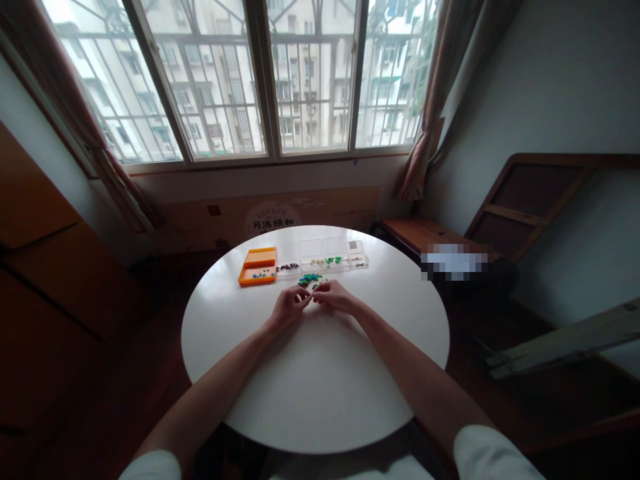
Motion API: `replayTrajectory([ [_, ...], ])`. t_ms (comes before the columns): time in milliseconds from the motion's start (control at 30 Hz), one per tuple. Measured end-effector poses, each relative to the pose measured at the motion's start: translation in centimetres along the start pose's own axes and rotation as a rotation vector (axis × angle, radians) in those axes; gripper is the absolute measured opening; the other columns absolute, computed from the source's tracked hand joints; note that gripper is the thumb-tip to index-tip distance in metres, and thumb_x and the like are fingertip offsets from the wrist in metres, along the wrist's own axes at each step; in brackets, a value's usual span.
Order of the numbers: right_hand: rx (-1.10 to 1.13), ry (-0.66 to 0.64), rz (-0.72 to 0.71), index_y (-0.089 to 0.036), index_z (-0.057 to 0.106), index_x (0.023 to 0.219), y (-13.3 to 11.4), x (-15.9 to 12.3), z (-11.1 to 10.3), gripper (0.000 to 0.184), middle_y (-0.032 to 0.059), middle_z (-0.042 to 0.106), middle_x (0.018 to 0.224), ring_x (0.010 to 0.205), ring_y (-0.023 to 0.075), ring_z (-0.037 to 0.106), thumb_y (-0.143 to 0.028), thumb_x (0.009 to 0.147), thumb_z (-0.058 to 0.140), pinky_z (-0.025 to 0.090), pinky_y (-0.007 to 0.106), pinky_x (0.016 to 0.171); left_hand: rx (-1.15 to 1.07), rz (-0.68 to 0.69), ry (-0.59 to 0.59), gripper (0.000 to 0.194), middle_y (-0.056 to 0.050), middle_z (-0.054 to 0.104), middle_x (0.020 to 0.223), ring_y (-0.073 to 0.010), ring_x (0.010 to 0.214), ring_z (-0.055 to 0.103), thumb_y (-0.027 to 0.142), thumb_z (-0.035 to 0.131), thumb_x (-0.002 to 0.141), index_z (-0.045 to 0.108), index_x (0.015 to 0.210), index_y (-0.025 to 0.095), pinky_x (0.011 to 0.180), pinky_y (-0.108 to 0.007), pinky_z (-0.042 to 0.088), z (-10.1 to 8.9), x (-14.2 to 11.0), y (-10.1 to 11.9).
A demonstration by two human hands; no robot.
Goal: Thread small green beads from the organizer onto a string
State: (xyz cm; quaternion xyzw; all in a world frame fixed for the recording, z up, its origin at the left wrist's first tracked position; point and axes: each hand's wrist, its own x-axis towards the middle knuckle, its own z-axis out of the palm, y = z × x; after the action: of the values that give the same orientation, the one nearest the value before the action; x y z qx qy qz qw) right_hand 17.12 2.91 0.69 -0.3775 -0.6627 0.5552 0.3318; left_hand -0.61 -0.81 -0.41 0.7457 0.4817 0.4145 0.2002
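My left hand (291, 302) and my right hand (334, 296) meet over the white round table (315, 380), fingertips pinched close together. Whatever lies between the fingers is too small to make out. Just beyond my hands sits a loose pile of small green, blue and dark pieces (311, 279). Behind the pile stands a clear plastic compartment box (325, 267), its lids raised, with dark, pale yellow and green pieces in separate compartments. To its left an orange box (257, 281) lies open, holding several blue pieces.
A wooden bench (425, 235) stands to the right beyond the table, with a blurred-out item on it. A printed cardboard panel (320, 203) leans under the barred window. Orange-brown cabinets (40, 267) are at the left, and a long board (565, 340) lies at the right.
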Motion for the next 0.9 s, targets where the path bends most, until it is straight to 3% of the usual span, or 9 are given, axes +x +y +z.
replayTrajectory([
  [567, -0.005, -0.039, 0.001, -0.009, 0.069, 0.069, -0.25, 0.04, -0.34, 0.032, 0.0032, 0.062, 0.057, 0.047, 0.0073, 0.047, -0.041, 0.065, 0.073, 0.035, 0.020, 0.044, -0.040, -0.002, -0.028, 0.020, -0.002, 0.064, 0.070, -0.0084, 0.055, 0.052, 0.031, 0.060, 0.078, 0.070, 0.080, 0.014, 0.051, -0.019, 0.043, 0.01, 0.51, -0.12],
  [900, -0.010, -0.045, 0.008, -0.009, 0.068, 0.067, -0.64, 0.13, -0.59, 0.027, 0.0025, 0.062, 0.056, 0.045, 0.0075, 0.048, -0.036, 0.066, 0.073, 0.035, 0.021, 0.044, -0.048, 0.011, -0.038, 0.020, -0.003, 0.064, 0.071, -0.0087, 0.056, 0.053, 0.031, 0.060, 0.077, 0.070, 0.079, 0.013, 0.052, -0.019, 0.043, 0.10, 0.86, -0.18],
])
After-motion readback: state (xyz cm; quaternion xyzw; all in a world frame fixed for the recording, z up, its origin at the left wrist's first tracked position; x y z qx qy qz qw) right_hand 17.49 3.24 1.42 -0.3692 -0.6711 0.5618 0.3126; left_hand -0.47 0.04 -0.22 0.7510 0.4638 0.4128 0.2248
